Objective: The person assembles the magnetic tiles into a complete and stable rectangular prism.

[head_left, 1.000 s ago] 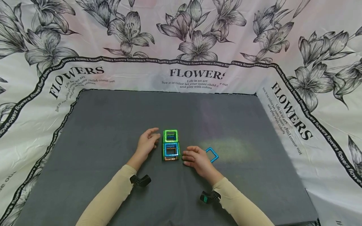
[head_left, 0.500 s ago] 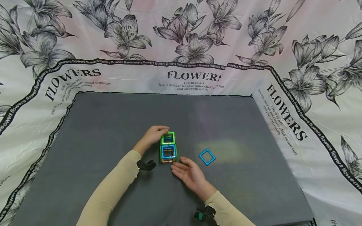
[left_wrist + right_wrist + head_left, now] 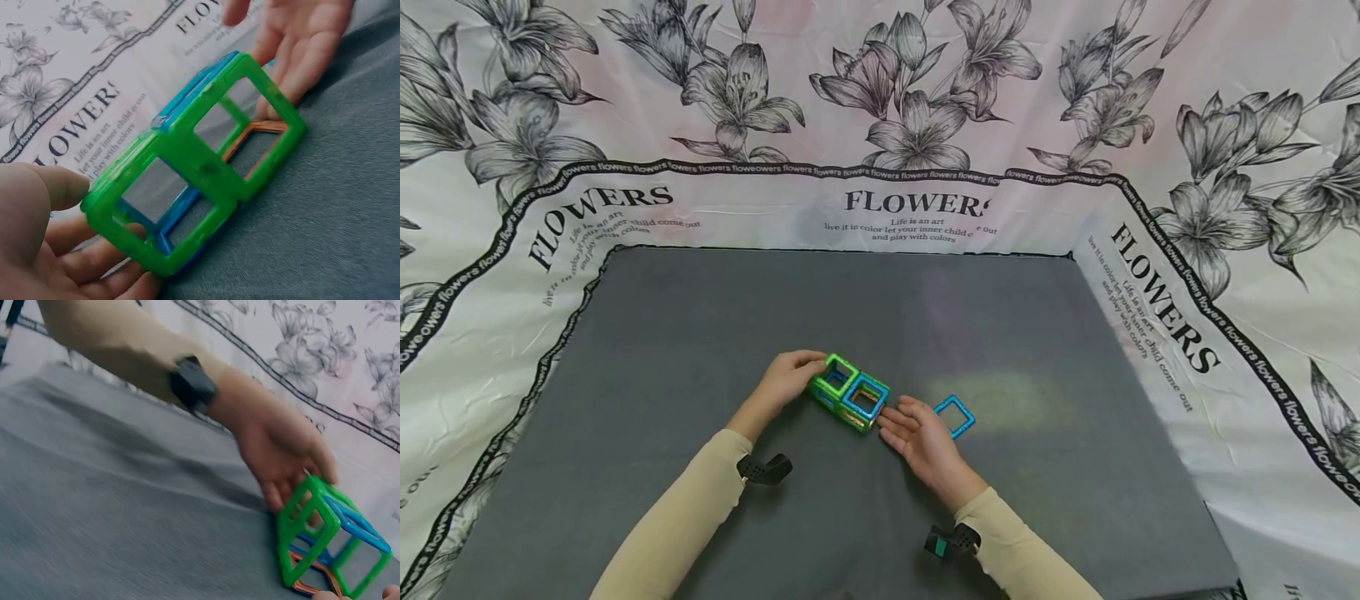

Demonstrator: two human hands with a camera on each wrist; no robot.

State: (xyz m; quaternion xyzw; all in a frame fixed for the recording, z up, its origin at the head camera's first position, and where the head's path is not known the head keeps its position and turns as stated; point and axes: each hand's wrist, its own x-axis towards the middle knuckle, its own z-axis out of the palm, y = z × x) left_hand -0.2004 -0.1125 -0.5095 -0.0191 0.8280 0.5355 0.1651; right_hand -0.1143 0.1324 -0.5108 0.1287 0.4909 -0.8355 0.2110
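A two-cell block of magnetic tiles (image 3: 837, 406) rests at a slant on the grey table, with green and blue frames on top. Its side shows two green squares (image 3: 206, 165), with orange low inside one cell. My left hand (image 3: 781, 385) holds the green end, thumb at the upper edge and fingers at the end face. At the blue end, the extended fingers of my right hand (image 3: 931, 446) lie against or just beside the block; contact is unclear. A loose blue square tile (image 3: 965, 408) lies flat behind the right hand, partly covered by it.
Grey cloth (image 3: 737, 300) covers the tabletop. A white sheet printed with flowers (image 3: 917, 133) and lettering borders the back and sides. Each wrist wears a black strap device, the left one (image 3: 765, 469) and the right one (image 3: 952, 540).
The block has turned from straight to slanted, its blue end swinging right. My left hand has drawn back slightly toward me, and my right hand has shifted up and right, again covering part of the loose tile.
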